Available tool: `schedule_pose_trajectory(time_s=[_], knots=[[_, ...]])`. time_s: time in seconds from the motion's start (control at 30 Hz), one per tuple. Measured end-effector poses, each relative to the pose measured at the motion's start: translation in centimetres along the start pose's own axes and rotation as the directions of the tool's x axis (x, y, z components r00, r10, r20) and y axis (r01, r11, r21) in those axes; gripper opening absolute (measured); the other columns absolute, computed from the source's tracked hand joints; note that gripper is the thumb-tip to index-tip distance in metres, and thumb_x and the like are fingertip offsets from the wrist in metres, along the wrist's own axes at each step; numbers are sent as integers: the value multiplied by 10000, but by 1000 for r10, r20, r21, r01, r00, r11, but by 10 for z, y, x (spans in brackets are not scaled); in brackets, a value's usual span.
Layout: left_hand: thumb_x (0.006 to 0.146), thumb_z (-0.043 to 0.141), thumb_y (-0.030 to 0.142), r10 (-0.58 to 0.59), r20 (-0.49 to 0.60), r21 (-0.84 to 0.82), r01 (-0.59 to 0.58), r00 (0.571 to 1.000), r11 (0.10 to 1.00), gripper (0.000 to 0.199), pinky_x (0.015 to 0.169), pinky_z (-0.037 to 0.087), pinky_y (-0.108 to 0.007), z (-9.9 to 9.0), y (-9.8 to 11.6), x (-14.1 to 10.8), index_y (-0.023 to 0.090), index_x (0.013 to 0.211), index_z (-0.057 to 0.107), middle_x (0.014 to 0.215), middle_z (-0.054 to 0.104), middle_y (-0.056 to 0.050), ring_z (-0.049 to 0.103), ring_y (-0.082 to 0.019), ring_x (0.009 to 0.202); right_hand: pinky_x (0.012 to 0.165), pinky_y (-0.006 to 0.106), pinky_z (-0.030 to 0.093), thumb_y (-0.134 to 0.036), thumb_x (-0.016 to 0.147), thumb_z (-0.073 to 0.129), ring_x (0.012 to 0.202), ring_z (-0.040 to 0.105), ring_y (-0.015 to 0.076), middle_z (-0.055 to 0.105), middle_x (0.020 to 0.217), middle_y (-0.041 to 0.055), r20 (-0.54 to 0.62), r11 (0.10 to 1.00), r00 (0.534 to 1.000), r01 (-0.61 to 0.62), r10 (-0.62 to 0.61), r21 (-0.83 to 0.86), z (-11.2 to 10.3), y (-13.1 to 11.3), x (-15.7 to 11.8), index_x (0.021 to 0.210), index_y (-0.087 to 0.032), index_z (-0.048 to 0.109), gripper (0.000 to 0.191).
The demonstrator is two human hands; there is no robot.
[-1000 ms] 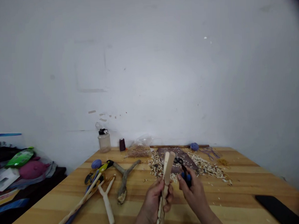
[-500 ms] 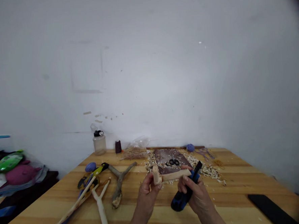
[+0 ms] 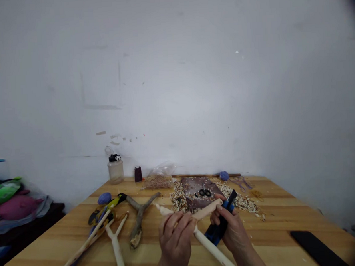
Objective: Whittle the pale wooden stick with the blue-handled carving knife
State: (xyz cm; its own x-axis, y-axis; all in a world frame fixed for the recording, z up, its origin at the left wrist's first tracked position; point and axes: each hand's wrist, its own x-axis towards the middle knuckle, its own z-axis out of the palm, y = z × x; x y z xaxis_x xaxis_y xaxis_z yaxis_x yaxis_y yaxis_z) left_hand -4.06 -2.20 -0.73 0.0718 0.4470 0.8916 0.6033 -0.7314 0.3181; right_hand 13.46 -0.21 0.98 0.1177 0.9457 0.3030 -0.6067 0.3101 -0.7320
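My left hand (image 3: 176,239) is wrapped over the fork of a peeled, Y-shaped wooden branch (image 3: 215,250). One prong points left past my fingers, another runs toward my right hand, and the thick stem slopes down to the right. My right hand (image 3: 231,226) grips a black-and-blue handled tool (image 3: 216,231), held at a slant. Its thumb and fingers also touch the tip of the right prong. Whether the tool's blade is out cannot be seen. A smaller peeled forked stick (image 3: 117,249) and a forked branch with bark (image 3: 137,221) lie to the left of my hands.
Wood shavings (image 3: 244,203) surround a dark brown sheet (image 3: 188,192) with scissors (image 3: 204,192) on it. Behind stand a bottle (image 3: 115,171), a dark thread spool (image 3: 138,174) and a bag of shavings (image 3: 159,180). A long stick (image 3: 73,257) lies left; a black flat object (image 3: 313,247) lies right.
The forked branch has been turned, so its stem now points down to the right. My left hand has rolled over, its back now showing. My right hand still holds the tool.
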Motion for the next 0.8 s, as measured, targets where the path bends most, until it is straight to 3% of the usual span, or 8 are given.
schedule_pose_trajectory(time_s=[0.17,0.27,0.33,0.43,0.53,0.6,0.67,0.8], knots=[[779,560,183,-3,-58,56,6,998,998,284,990,225,-386,4,-2,-2,328,1007,644,1013,680,-29,553,-222,1018,445,215,318,-440,705,618,421,366,71,389,526,-84,-30,998,999,-31,30,-47,5,-2,1,915,-220,509,323],[753,587,292,-148,-138,46,155,979,987,272,955,267,-391,4,-7,4,248,1018,630,1016,661,-89,530,-257,1012,419,210,306,-470,703,609,401,362,75,376,500,-90,-36,995,998,-49,46,-83,6,-4,1,860,-225,493,314],[733,599,377,-313,-57,6,314,948,950,278,838,353,-347,7,-11,7,225,964,632,930,663,-96,557,-252,903,424,211,322,-473,714,600,401,376,77,393,504,-93,-42,994,999,-30,26,-103,4,-4,1,864,-236,482,305],[784,509,440,-536,189,-46,553,823,832,271,613,373,-263,15,-13,7,223,914,609,734,638,-44,561,-186,667,445,210,343,-459,717,617,421,405,77,442,529,-90,-56,986,998,16,-25,-167,-2,-2,3,879,-237,472,311],[801,456,462,-624,375,-201,717,686,667,314,460,322,-208,27,-7,3,200,942,555,539,509,31,464,-118,468,438,202,325,-457,725,617,443,426,83,465,540,-74,-71,948,997,17,-42,-319,-8,3,4,889,-209,482,326],[808,400,504,-655,489,-280,815,577,508,352,362,256,-189,32,-2,2,199,944,511,481,415,75,349,-84,352,436,204,323,-471,739,596,449,429,88,464,540,-69,-50,912,998,17,-41,-410,-9,6,4,918,-196,492,345],[789,407,530,-648,557,-345,854,520,389,361,314,203,-175,35,1,2,199,913,480,472,381,94,288,-65,314,440,209,336,-489,746,576,458,437,94,469,546,-64,-16,882,999,26,-38,-470,-8,9,3,935,-190,499,362],[722,532,489,-678,548,-457,855,489,248,361,315,164,-160,34,1,5,193,916,460,453,359,116,253,-43,310,434,210,348,-503,749,554,456,448,102,469,521,-61,43,813,999,48,-29,-580,-1,10,-3,920,-186,511,363]])
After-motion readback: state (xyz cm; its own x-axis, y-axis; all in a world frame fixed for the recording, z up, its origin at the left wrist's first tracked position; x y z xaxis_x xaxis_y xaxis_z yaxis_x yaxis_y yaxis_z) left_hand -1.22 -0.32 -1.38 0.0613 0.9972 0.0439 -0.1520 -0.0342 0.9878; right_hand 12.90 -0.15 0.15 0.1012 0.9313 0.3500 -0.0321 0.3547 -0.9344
